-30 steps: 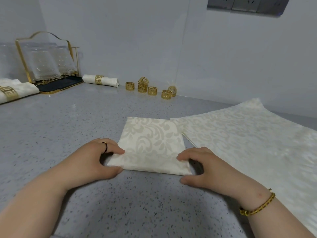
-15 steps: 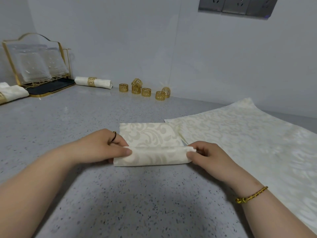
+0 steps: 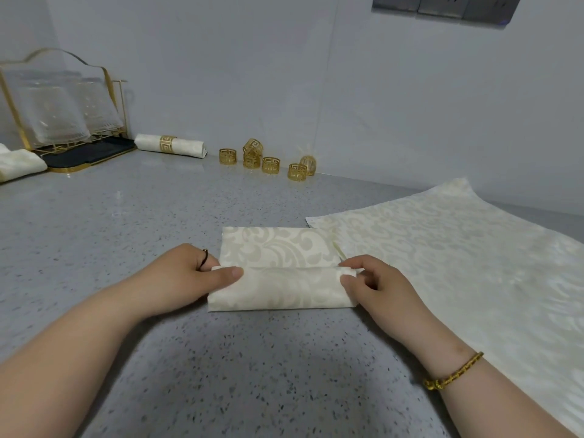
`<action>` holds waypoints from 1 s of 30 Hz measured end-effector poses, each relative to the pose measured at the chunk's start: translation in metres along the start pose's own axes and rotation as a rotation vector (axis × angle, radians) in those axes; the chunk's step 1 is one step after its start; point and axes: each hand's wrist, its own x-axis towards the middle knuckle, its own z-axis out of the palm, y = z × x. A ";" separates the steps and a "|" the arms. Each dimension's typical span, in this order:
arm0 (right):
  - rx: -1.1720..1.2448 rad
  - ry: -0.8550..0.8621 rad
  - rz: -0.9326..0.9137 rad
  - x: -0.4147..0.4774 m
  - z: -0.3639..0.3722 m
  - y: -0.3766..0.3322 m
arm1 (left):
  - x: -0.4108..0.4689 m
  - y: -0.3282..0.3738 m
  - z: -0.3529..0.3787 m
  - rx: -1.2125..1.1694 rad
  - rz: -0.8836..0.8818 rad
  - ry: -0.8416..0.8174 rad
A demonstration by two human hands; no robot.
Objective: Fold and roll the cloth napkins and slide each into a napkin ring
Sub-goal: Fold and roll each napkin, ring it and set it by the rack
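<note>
Since a moment ago the rolled part of the folded napkin [image 3: 278,284] has grown thicker and crept away from the person, leaving a shorter flat stretch beyond it. The left hand [image 3: 186,276] pinches the left end of the roll, thumb laid flat along the top and the other fingers curled in behind; a thin dark ring [image 3: 204,256] sits on one finger. The right hand [image 3: 377,287] pinches the right end the same way, thumb and forefinger closed on the cloth, with a gold bracelet [image 3: 455,371] on that wrist.

This napkin lies on the speckled grey countertop [image 3: 126,222], directly in front of the person, its unrolled half still flat on the far side. Just beside its right edge a spread cloth [image 3: 458,254] with the same pale scroll pattern lies open and runs off to the right.

Farther back, against the wall, loose gold napkin rings [image 3: 270,165] stand in a small cluster, one perched on top of another. To their left lies a finished roll [image 3: 170,146] already in its ring, then a gold-framed rack [image 3: 63,112] holding clear plates over a dark tray. Another rolled cloth [image 3: 19,162] shows at the left edge. Grey wall sockets [image 3: 442,6] sit high on the right.
</note>
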 end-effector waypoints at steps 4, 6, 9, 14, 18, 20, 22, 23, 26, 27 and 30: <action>-0.097 0.036 -0.023 -0.001 0.004 0.001 | 0.000 -0.002 0.002 0.071 -0.017 0.044; -0.182 0.032 -0.039 -0.001 0.006 0.000 | -0.001 -0.001 0.003 0.129 -0.014 0.115; -0.230 -0.001 -0.044 0.000 0.007 -0.001 | -0.004 0.003 0.002 0.186 0.049 0.217; -0.268 0.102 -0.148 -0.002 0.008 -0.001 | -0.004 0.001 0.001 0.204 0.369 0.165; -0.317 0.021 -0.299 -0.003 0.003 -0.001 | -0.004 -0.002 -0.001 0.189 0.398 0.086; -0.260 -0.072 -0.306 -0.004 -0.003 -0.001 | -0.005 -0.002 -0.005 0.183 0.380 0.038; -0.213 -0.163 -0.283 -0.005 -0.010 -0.002 | -0.006 -0.004 -0.004 0.256 0.367 -0.022; -0.214 -0.202 -0.259 -0.005 -0.013 -0.001 | -0.007 -0.004 -0.004 0.326 0.369 -0.057; -0.289 -0.221 -0.217 -0.003 -0.013 0.001 | -0.006 -0.004 -0.001 0.397 0.370 -0.070; -0.309 -0.199 -0.211 -0.002 -0.011 0.001 | -0.005 -0.005 0.000 0.414 0.375 -0.054; -0.283 -0.140 -0.210 -0.001 -0.007 -0.001 | -0.008 -0.001 -0.001 0.378 0.365 0.039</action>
